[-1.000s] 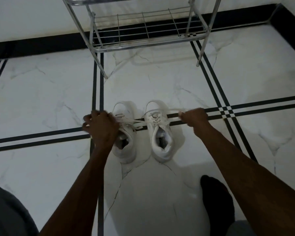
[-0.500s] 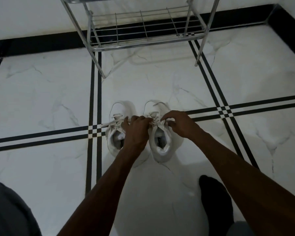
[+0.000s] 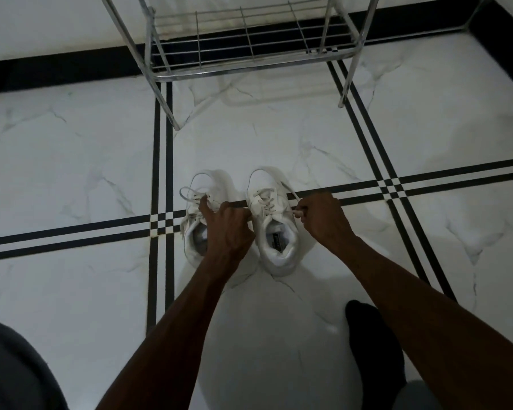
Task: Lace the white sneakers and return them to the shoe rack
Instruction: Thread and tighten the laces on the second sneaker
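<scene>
Two white sneakers stand side by side on the marble floor, toes pointing away from me. The left sneaker has a loose lace loop over its front. The right sneaker is laced across its tongue. My left hand sits between the two shoes, fingers closed on lace near the left sneaker's eyelets. My right hand is just right of the right sneaker, pinching the end of its lace. The metal shoe rack stands beyond the shoes, against the wall.
The rack's bottom wire shelf holds nothing, and its front legs rest on the floor. My foot in a black sock is at the lower right. Grey clothing fills the lower left corner.
Both hands were spread wide, pulling the laces taut outward. They have come back in to the sneakers, the left hand now between the shoes and the right hand beside the right shoe.
</scene>
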### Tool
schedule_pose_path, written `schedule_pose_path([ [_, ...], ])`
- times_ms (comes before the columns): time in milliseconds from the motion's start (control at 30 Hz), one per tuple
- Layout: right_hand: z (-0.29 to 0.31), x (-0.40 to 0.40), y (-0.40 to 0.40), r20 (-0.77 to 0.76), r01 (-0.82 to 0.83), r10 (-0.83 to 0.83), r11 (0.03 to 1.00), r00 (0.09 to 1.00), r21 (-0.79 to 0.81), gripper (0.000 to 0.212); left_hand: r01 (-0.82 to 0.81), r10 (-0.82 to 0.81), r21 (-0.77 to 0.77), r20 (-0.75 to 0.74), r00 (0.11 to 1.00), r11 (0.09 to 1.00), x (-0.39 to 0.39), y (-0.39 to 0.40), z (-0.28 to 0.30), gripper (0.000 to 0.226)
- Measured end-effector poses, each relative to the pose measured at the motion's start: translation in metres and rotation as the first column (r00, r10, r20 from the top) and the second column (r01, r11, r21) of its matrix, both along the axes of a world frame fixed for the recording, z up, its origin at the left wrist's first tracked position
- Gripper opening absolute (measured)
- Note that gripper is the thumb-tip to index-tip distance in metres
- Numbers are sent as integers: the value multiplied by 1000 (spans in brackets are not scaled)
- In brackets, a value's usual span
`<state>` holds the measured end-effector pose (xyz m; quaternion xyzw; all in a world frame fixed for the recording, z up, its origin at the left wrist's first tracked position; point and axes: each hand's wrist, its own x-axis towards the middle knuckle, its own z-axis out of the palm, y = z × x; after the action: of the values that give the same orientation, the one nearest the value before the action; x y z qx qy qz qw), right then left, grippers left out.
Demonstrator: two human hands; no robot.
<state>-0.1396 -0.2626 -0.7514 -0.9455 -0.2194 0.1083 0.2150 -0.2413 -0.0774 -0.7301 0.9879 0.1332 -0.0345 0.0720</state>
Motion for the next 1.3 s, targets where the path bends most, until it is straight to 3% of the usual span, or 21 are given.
schedule_pose_path([
  [133,4,-1,3,-6,18,-18,997,1000,-69,10,-22,21,-20,-27,999,1000,-1,-1,2,22],
  [233,12,4,4,-214,86,-96,995,972,-54,9,7,-6,4,-50,999,1000,-3,1,-1,29],
  [333,28,13,-2,-441,81,-41,994,896,74,17,62,-61,-20,47,997,998,0,1,0,23],
  [400,38,17,-5,-582,185,-15,954,813,234,29,116,-113,-31,88,990,993,8,5,2,19],
  [467,45,23,-2,-678,326,19,866,735,378,40,68,-44,-223,110,993,972,13,7,8,29],
  [533,52,26,6,-709,399,80,780,701,483,47,-47,157,-588,139,978,807,13,7,17,38],
  [600,59,28,15,-734,465,160,679,661,567,42,-144,347,-851,48,936,506,14,5,29,41],
  [667,64,28,23,-746,505,203,621,635,599,33,-143,404,-942,-9,915,304,21,5,37,43],
  [733,63,28,28,-743,497,192,633,641,593,28,-94,400,-973,-2,916,211,29,5,39,42],
  [800,59,27,30,-726,453,177,677,665,580,27,-75,378,-972,15,925,223,34,3,37,37],
  [900,55,27,32,-680,364,175,737,712,570,29,-41,320,-944,70,945,327,36,2,29,31],
  [1033,54,24,35,-703,399,126,746,700,532,40,-11,251,-914,99,963,405,37,1,24,28],
  [1200,52,25,42,-692,522,-77,718,718,461,26,71,122,-854,155,980,516,40,1,23,32],
  [1300,50,27,42,-657,457,-29,741,753,492,13,70,129,-834,166,978,547,44,1,23,22],
])
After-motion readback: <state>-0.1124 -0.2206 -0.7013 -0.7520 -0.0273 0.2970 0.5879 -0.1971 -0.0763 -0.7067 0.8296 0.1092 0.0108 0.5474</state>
